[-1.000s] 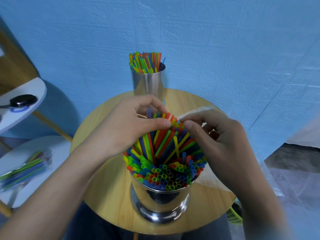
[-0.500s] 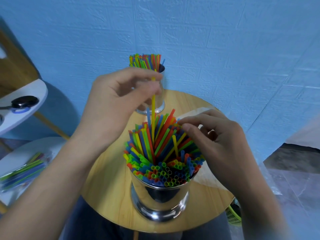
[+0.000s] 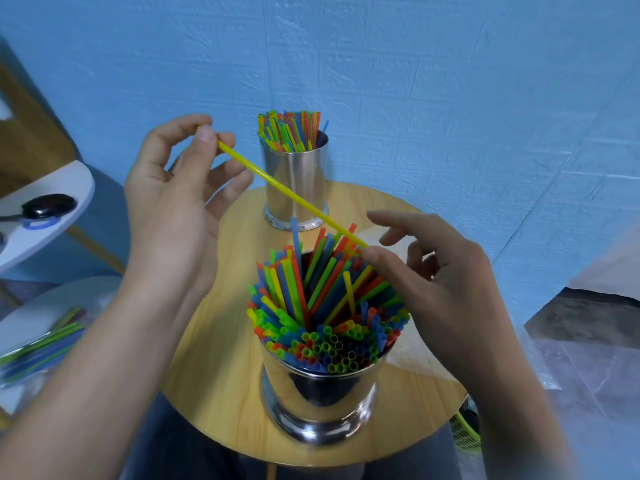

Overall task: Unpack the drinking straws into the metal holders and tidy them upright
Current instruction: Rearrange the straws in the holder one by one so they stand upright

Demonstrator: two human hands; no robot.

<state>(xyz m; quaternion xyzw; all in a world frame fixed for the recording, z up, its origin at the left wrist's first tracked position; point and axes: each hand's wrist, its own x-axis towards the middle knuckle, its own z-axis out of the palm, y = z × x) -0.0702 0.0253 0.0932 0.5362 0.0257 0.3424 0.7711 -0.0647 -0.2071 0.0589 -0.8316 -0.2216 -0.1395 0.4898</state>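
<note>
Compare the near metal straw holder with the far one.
In the near shiny metal holder straws lean and cross; in the far metal holder they stand tidily bunched. The near one is packed; the far one shows a gap at its right rim. Both stand upright on the round wooden table.

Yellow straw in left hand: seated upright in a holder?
No, the left hand pinches the yellow straw aslant in the air above the near holder.
</note>
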